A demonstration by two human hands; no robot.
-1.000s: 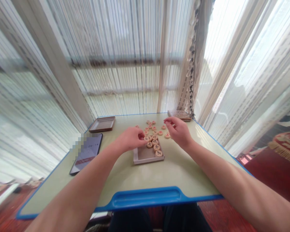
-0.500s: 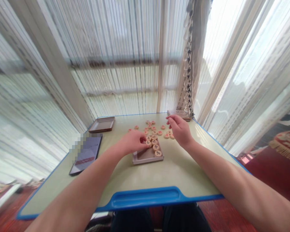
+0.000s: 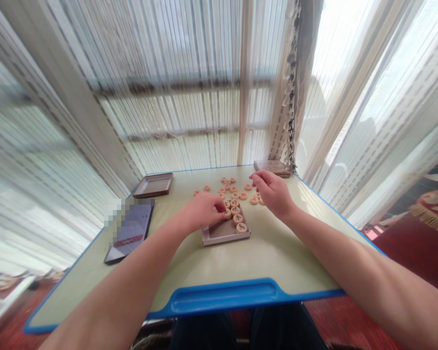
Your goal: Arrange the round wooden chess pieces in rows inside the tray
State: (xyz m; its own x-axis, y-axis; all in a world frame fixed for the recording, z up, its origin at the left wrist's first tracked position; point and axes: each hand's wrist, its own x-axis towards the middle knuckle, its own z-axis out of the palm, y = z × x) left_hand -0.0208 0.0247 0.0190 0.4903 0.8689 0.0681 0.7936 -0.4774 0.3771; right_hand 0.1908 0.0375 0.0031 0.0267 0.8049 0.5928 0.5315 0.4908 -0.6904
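Note:
A shallow grey box tray (image 3: 219, 234) lies mid-table with several round wooden chess pieces (image 3: 238, 219) lined along its right side. My left hand (image 3: 200, 212) rests at the tray's far left corner, fingers pinched on a piece (image 3: 226, 214) there. My right hand (image 3: 273, 192) hovers just beyond the tray over several loose pieces (image 3: 243, 196), fingers curled in a pinch; what they hold is hidden.
A dark phone (image 3: 129, 232) lies at the left of the blue-rimmed table (image 3: 222, 296). A brown box lid (image 3: 154, 185) sits at the back left, another box (image 3: 272, 167) at the back right. Sheer curtains surround the table.
My left hand slid right and down into the tray with a piece. My right hand shifted slightly right over the loose pieces. The camera tilted a little.

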